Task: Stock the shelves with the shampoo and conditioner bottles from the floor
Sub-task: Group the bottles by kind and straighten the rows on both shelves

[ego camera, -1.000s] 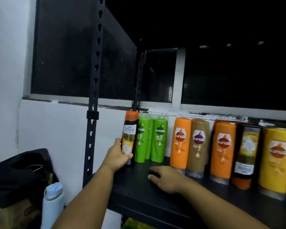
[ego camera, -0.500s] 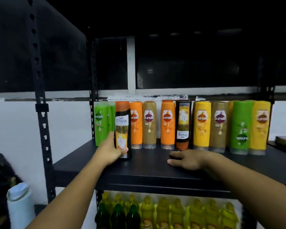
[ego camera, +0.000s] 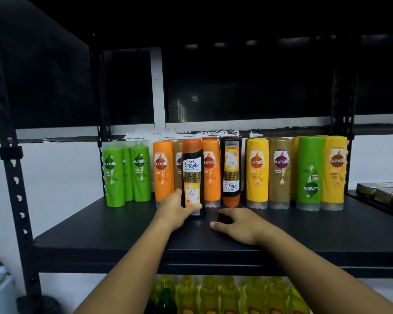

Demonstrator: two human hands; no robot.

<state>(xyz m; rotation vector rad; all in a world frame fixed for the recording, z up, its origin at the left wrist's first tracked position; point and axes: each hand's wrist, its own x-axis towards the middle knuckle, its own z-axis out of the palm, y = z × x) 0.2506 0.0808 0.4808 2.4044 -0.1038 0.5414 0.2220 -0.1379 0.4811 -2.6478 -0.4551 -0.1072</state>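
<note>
A: At shelf front, left fingers first: thumb (ego camera: 194, 206) across the label, the rest wrapped behind the Safi Shayla bottle (ego camera: 192, 177), low on the body. So the left hand (ego camera: 176, 206) is clamped on it.

B: Bottle where?

A: Upright, base on or just off the black shelf (ego camera: 123, 225), can't tell which. It stands ahead of the back row, in front of the orange Sunsilk bottles (ego camera: 210, 173). Low grip likely keeps it steady while sliding it back.

B: Right hand?

A: Right hand (ego camera: 238, 225) lies palm down on the shelf, fingers loosely spread, holding nothing. Probably bracing.

B: Where would it go?

A: My guess is beside the upside-down Safi Shayla bottle (ego camera: 231, 171), same brand. No clear slot there though; the row looks tight.

B: Rest of the row?

A: Green Sunsilk bottles (ego camera: 127, 175) left, yellow Sunsilk bottles (ego camera: 257, 173) right, labels outward. Yellow-green bottles (ego camera: 225, 295) on the shelf below.
</note>
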